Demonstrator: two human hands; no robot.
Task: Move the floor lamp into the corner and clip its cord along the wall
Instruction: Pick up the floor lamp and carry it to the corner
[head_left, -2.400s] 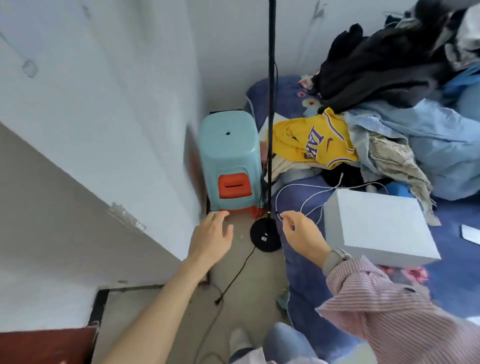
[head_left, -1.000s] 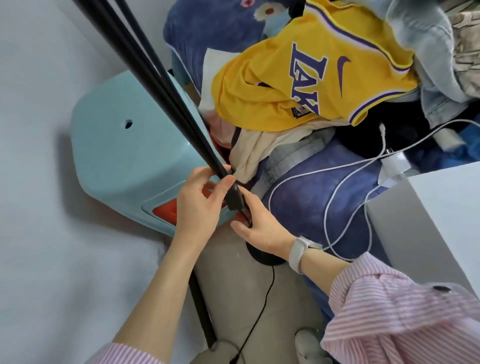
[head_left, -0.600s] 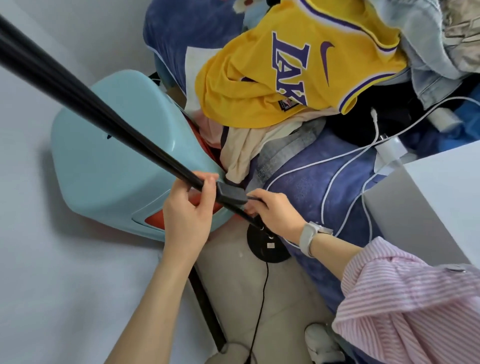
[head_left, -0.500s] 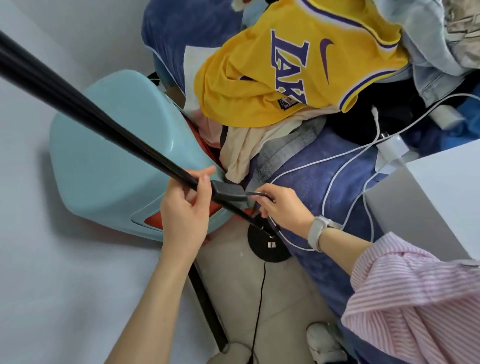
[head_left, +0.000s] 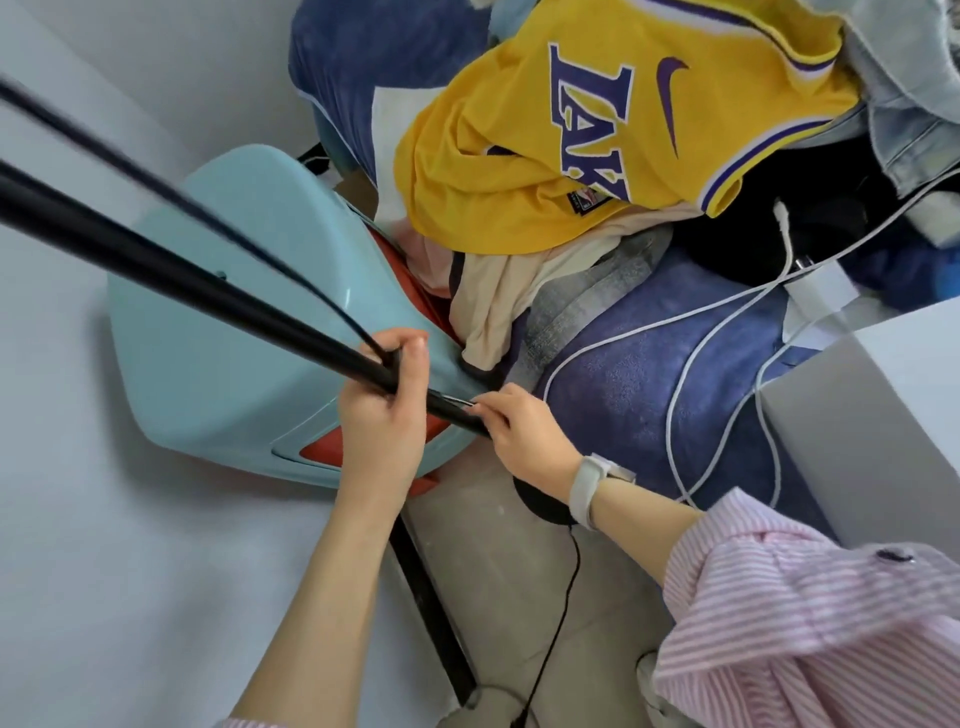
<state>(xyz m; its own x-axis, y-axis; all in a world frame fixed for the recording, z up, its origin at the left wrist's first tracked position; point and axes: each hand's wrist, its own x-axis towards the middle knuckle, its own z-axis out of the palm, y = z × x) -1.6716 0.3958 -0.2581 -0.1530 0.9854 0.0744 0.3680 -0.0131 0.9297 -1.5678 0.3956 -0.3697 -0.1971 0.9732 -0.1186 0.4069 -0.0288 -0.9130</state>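
The floor lamp's black pole (head_left: 182, 270) slants from upper left down toward its round base (head_left: 540, 506) on the floor by the blue stool (head_left: 218, 374). The left hand (head_left: 384, 410) is clenched around the pole (cord (head_left: 249, 244) pinched in too); the right hand (head_left: 524, 436) grasps the pole just below it.

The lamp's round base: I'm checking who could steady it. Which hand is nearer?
Right. The right hand pinches the pole directly above the round base, its wrist overlapping it. The left hand grips the pole higher, farther away.
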